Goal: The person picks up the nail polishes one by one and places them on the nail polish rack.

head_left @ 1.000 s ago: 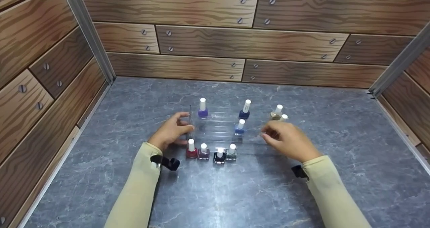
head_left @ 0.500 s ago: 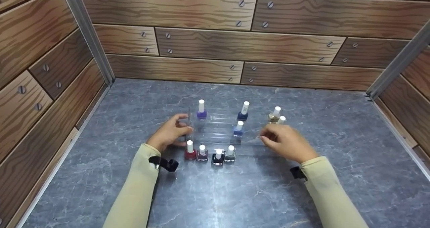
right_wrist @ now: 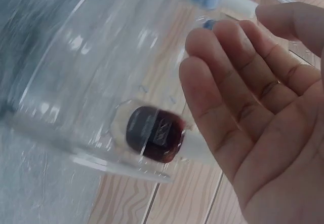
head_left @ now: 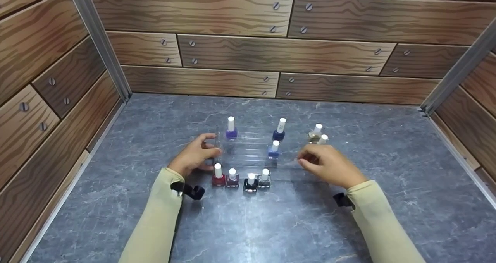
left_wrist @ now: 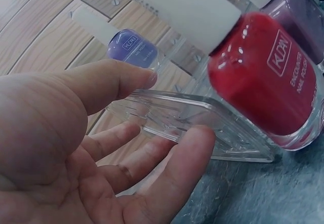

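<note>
Clear plastic stand [head_left: 250,151] sat around the middle of the grey surface [head_left: 248,224].

Left hand [head_left: 195,154] had its left end, thumb on one side of the edge and spread-out fingers on the other, so basically a loose pinch. Right hand [head_left: 330,165] was over at the opposite end, fingers lined up side by side with the thumb near their tips; couldn't tell if it was pinching anything. Purple bottle [head_left: 231,133] and navy bottle [head_left: 278,135] stood at the back, blue bottle [head_left: 273,153] a bit nearer, then red bottle [head_left: 218,181], mauve bottle [head_left: 232,181], black bottle [head_left: 250,185] and grey bottle [head_left: 264,182] along the front. Gold bottle [head_left: 314,137] stood just past the right hand.
</note>
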`<state>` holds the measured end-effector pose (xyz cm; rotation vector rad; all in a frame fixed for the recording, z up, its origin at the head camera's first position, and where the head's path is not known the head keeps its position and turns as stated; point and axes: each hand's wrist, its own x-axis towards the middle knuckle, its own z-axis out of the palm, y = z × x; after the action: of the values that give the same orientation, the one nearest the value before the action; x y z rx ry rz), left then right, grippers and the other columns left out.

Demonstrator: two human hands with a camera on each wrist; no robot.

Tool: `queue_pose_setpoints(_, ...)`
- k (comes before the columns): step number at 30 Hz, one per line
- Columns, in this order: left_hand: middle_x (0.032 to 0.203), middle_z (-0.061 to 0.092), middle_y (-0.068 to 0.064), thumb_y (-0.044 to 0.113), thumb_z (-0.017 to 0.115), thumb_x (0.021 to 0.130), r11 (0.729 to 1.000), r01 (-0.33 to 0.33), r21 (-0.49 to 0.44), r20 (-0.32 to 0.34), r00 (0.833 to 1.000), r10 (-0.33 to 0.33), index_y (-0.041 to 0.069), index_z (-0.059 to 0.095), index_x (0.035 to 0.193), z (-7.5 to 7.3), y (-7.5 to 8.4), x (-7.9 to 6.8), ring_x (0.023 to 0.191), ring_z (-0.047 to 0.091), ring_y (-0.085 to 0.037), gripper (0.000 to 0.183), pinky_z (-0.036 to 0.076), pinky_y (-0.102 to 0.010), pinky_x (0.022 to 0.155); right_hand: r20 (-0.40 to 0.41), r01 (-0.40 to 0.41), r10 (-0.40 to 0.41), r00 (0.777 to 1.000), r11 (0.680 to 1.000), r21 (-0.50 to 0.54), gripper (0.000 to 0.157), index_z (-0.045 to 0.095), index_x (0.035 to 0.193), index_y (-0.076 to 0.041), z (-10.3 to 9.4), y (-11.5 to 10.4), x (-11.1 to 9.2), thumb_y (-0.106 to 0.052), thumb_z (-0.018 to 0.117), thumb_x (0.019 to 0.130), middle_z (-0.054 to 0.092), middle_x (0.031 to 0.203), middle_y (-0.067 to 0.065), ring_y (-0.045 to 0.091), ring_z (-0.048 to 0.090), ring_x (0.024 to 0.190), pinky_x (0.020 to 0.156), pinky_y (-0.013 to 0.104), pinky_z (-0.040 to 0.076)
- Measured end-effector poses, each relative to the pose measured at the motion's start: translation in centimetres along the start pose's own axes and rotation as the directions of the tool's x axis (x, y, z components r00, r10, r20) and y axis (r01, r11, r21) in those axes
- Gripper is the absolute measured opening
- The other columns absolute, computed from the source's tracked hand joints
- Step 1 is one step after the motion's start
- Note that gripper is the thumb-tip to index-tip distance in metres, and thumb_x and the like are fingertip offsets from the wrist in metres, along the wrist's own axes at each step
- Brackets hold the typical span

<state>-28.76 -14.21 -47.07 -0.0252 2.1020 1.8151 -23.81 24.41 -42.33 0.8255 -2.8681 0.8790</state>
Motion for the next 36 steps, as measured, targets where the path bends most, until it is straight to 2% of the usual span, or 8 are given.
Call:
queue_pose_setpoints(3,0.145,0.049,-0.021,0.013,0.073,0.096,1.000,-0.005,-0.007,0.002,1.000,0.005,0.014,0.038,0.158,0.01,-0.07,0.03,0.119,0.062,-0.036,0.071,0.067,-0.043,0.079,0.008,0.018,-0.019,1.000,0.999,0.036,0.006,0.074,0.103,-0.012,0.00,-0.09,0.00,-0.016,0.070,0.099,0.072,0.094,-0.006,0.009,0.067,0.083,0.076,0.029,0.062)
queue_pose_setpoints(8,0.146,0.048,-0.021,0.013,0.073,0.097,1.000,0.006,-0.006,0.000,1.000,-0.006,0.014,0.038,0.157,0.04,-0.10,-0.08,0.120,0.061,-0.038,0.069,0.067,-0.043,0.079,0.033,0.011,-0.012,0.999,0.999,0.037,0.006,0.073,0.104,-0.015,0.18,0.11,0.03,-0.017,0.069,0.100,0.073,0.096,-0.003,0.008,0.066,0.083,0.075,0.027,0.061)
queue_pose_setpoints(13,0.145,0.048,-0.021,0.013,0.073,0.097,1.000,0.013,-0.002,0.002,1.000,-0.013,0.015,0.039,0.157,0.03,-0.14,-0.08,0.118,0.062,-0.037,0.069,0.067,-0.043,0.080,0.035,0.022,-0.024,0.999,0.999,0.047,0.008,0.074,0.105,-0.012,0.03,0.35,-0.04,-0.014,0.069,0.099,0.074,0.097,0.003,0.010,0.066,0.084,0.077,0.028,0.062)
queue_pose_setpoints(25,0.143,0.050,-0.021,0.014,0.072,0.098,1.000,0.003,-0.003,0.004,1.000,-0.003,0.015,0.039,0.156,0.11,-0.13,0.01,0.115,0.063,-0.036,0.068,0.066,-0.043,0.080,0.037,0.015,-0.017,0.999,0.999,0.046,0.006,0.073,0.103,-0.013,-0.42,0.39,-0.05,-0.013,0.070,0.098,0.074,0.095,0.004,0.010,0.067,0.084,0.078,0.029,0.062)
queue_pose_setpoints(32,0.146,0.047,-0.022,0.014,0.071,0.099,1.000,-0.003,0.015,0.012,1.000,0.003,0.012,0.036,0.158,0.07,-0.06,-0.15,0.119,0.061,-0.036,0.069,0.067,-0.043,0.078,0.048,0.025,-0.028,0.998,0.998,0.064,0.009,0.073,0.103,-0.008,-0.22,0.59,-0.06,-0.005,0.073,0.095,0.072,0.091,-0.002,0.011,0.066,0.082,0.075,0.028,0.062)
queue_pose_setpoints(36,0.146,0.049,-0.022,0.014,0.071,0.098,1.000,-0.005,0.020,0.004,1.000,0.005,0.013,0.037,0.158,0.14,-0.13,-0.12,0.116,0.062,-0.034,0.069,0.067,-0.043,0.078,0.049,0.016,-0.019,0.999,0.998,0.061,0.010,0.072,0.103,-0.010,-0.19,0.50,-0.05,-0.005,0.073,0.094,0.071,0.091,-0.004,0.011,0.066,0.082,0.075,0.027,0.062)
